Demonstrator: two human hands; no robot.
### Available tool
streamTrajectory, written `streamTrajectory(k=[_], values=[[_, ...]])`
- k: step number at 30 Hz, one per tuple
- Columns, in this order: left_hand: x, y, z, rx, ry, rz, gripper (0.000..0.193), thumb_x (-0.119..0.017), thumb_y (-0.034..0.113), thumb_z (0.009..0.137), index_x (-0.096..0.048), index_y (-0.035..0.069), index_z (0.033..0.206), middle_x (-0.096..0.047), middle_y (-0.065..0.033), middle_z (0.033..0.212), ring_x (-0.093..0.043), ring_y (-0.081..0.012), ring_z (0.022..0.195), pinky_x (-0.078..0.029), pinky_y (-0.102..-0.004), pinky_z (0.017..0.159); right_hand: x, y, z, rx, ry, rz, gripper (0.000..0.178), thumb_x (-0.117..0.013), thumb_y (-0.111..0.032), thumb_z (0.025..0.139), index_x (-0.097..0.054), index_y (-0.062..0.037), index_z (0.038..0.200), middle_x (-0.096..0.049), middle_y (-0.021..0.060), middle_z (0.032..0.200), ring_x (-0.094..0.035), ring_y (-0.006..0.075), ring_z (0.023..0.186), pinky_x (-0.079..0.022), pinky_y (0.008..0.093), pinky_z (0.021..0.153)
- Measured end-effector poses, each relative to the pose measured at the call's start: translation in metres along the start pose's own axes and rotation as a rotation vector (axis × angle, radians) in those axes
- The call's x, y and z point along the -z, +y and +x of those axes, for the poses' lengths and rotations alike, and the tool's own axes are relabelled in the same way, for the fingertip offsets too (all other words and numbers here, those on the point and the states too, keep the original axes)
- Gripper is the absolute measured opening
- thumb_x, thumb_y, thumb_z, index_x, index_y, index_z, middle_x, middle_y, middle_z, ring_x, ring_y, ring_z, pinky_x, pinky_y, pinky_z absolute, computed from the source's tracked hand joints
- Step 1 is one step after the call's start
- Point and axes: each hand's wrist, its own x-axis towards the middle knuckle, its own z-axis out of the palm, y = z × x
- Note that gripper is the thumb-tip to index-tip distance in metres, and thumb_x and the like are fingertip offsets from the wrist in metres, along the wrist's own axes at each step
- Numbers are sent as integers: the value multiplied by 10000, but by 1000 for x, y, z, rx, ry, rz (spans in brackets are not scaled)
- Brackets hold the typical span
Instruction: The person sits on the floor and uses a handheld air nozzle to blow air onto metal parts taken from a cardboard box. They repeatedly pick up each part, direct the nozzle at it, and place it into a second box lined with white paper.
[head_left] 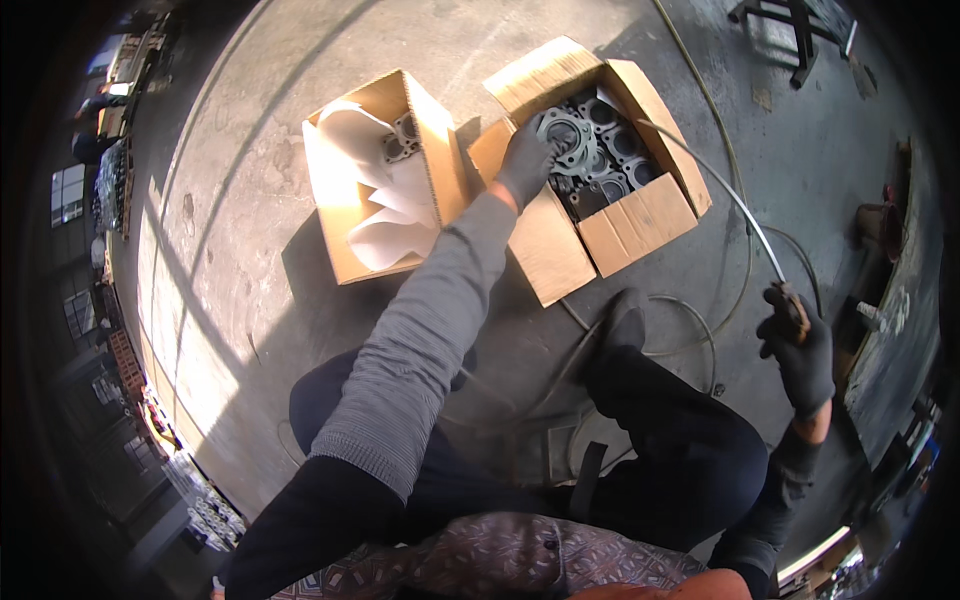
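Note:
My left hand (pixel 524 165), in a dark grey glove, is closed on the edge of a grey metal flange (pixel 583 158) with a round opening. The flange is held over an open cardboard box (pixel 640 226) full of similar ring-shaped metal castings (pixel 628 143). My right hand (pixel 803 362), gloved too, grips the handle of an air blow gun (pixel 757 232) at the right. Its long thin metal tube curves up and left, and the tip points toward that box.
Left of it stands a second open cardboard box (pixel 455 160) with white paper sheets (pixel 355 140) and a few metal castings (pixel 402 140). A hose (pixel 716 350) loops over the concrete floor around my foot (pixel 626 318). A dark metal stand (pixel 800 35) is at the far right.

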Motion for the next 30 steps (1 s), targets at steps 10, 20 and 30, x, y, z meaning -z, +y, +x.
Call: streamTrajectory(k=[10, 20, 30], values=[[-30, 31, -176, 216, -224, -1244, 612, -547, 463, 1057, -493, -5, 1448, -618, -197, 1400, -651, -379, 1240, -571, -553, 1038, 40, -102, -154, 2, -342, -625, 226, -603, -68, 1025, -689, -13, 1227, -675, 36, 779, -622, 97, 615, -489, 258, 535], [-80, -24, -310, 522, -59, -1251, 535, -541, 516, 1064, -626, 35, 1283, -720, -110, 1072, -694, -188, 848, -607, -323, 675, 41, -100, -287, -261, -35, -529, 273, -714, -31, 938, -708, 2, 1209, -671, 34, 744, -601, 89, 567, -462, 255, 496], [-76, -8, -335, 596, -22, -1434, 495, -528, 451, 1085, -560, 7, 1302, -698, -232, 1166, -738, -352, 964, -662, -482, 803, 16, -102, -314, -168, 43, -542, 342, -712, -8, 904, -695, -9, 1246, -708, 97, 844, -661, 133, 681, -543, 306, 640]])
